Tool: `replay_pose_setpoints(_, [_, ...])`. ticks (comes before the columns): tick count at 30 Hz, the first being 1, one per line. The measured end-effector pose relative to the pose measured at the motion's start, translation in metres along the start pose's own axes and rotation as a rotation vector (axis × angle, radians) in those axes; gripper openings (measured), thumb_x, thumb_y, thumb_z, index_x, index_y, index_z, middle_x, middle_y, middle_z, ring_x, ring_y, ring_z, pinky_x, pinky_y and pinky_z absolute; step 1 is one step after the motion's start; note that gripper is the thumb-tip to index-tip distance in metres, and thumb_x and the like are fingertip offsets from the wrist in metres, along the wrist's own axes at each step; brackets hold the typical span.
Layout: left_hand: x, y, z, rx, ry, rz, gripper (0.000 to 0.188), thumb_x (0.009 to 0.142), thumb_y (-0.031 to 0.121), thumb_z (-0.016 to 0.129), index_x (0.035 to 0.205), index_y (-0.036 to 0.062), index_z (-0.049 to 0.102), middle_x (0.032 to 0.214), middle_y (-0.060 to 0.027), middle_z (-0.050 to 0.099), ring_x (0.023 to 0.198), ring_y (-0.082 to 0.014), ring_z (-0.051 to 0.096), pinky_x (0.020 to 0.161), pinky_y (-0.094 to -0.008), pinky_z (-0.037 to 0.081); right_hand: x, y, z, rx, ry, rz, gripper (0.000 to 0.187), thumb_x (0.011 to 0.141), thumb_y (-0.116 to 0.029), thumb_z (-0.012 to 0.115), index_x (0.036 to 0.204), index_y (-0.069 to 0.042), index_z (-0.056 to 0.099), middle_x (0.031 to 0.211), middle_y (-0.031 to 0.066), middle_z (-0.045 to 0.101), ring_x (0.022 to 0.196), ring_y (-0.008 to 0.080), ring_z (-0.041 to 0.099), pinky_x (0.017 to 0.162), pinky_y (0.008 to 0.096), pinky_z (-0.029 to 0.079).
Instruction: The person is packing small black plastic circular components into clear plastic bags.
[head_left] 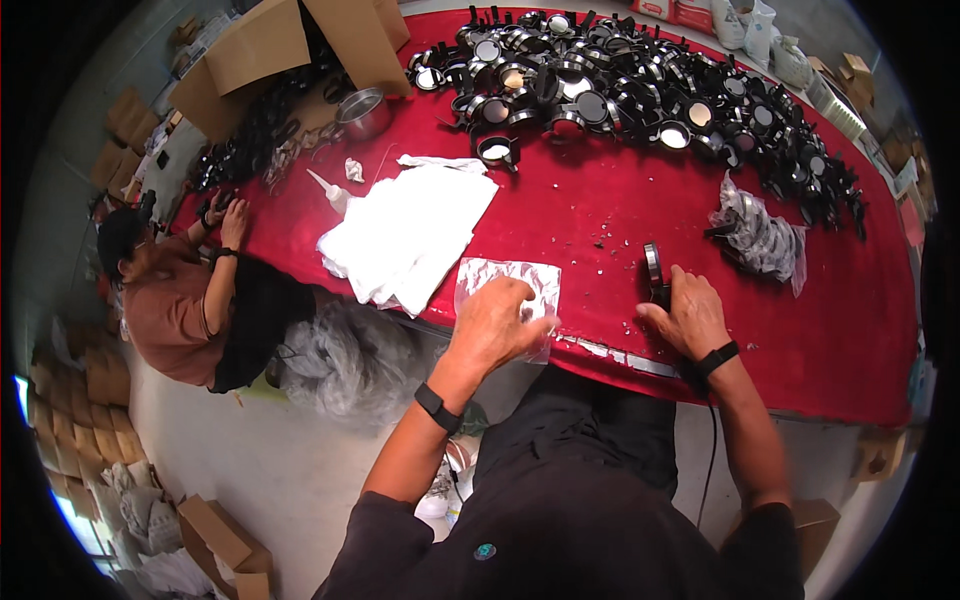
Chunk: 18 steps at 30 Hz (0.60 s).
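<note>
My left hand (498, 322) is over a clear plastic bag (540, 282) at the table's near edge, fingers bent and thumb held apart from them. Whether its fingertips touch the bag is hidden. In my right hand (692, 312) is a black-handled round part with a metal rim (653, 262), standing on edge with the rim upward. The fingers and thumb close around its lower black portion. Left of the bag lies a stack of white cloths or sheets (410, 235).
A large heap of similar black-and-metal parts (600, 85) covers the table's far side. A plastic-wrapped bundle (762, 232) sits at right. A squeeze bottle (330, 190), metal pot (363, 115) and open carton (250, 55) are at left. A co-worker (175, 300) works at the left edge.
</note>
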<state>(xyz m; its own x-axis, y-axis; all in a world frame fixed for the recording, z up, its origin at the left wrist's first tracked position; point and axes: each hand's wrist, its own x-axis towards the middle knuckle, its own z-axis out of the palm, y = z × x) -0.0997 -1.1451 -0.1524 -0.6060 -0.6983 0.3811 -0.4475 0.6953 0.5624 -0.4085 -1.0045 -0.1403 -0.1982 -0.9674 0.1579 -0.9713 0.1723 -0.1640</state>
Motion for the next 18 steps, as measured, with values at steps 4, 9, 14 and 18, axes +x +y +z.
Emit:
replay_pose_setpoints(4, [-0.009, 0.023, 0.008, 0.182, -0.202, -0.082, 0.061, 0.068, 0.047, 0.096, 0.098, 0.0008, 0.070, 0.103, -0.0155, 0.068, 0.098, -0.0365, 0.067, 0.084, -0.0460, 0.056, 0.007, 0.004, 0.016, -0.006, 0.017, 0.031, 0.045, 0.088, -0.039, 0.082, 0.103, 0.001, 0.066, 0.095, 0.0213, 0.072, 0.092, 0.0433, 0.068, 0.083, 0.0533, 0.054])
replay_pose_setpoints(9, [-0.025, 0.014, 0.007, 0.196, -0.150, 0.096, 0.044, 0.077, 0.028, 0.093, 0.099, -0.0003, 0.068, 0.121, -0.0175, 0.066, 0.111, -0.0388, 0.065, 0.094, -0.0482, 0.055, 0.003, 0.000, -0.012, 0.415, -0.140, 0.231, 0.023, 0.102, -0.021, 0.062, 0.105, 0.001, 0.065, 0.098, 0.0217, 0.075, 0.083, 0.0382, 0.072, 0.080, 0.0480, 0.057])
replay_pose_setpoints(14, [-0.035, -0.003, -0.002, 0.053, -0.199, 0.177, 0.021, 0.090, 0.010, 0.081, 0.105, 0.0001, 0.069, 0.121, -0.0181, 0.070, 0.111, -0.0394, 0.068, 0.093, -0.0461, 0.056, -0.012, 0.000, 0.000, 1.352, -0.249, 0.468, 0.030, 0.108, -0.026, 0.057, 0.125, -0.001, 0.059, 0.093, 0.0153, 0.074, 0.078, 0.0197, 0.071, 0.079, 0.0387, 0.058])
replay_pose_setpoints(18, [-0.021, 0.001, -0.010, -0.165, -0.118, -0.067, 0.014, 0.101, 0.009, 0.071, 0.111, -0.0001, 0.072, 0.102, -0.0143, 0.077, 0.093, -0.0326, 0.074, 0.087, -0.0386, 0.057, -0.027, -0.030, 0.000, 1.957, -0.246, 0.405, 0.047, 0.105, -0.033, 0.066, 0.137, -0.002, 0.051, 0.098, 0.0140, 0.073, 0.078, 0.0155, 0.063, 0.083, 0.0372, 0.056])
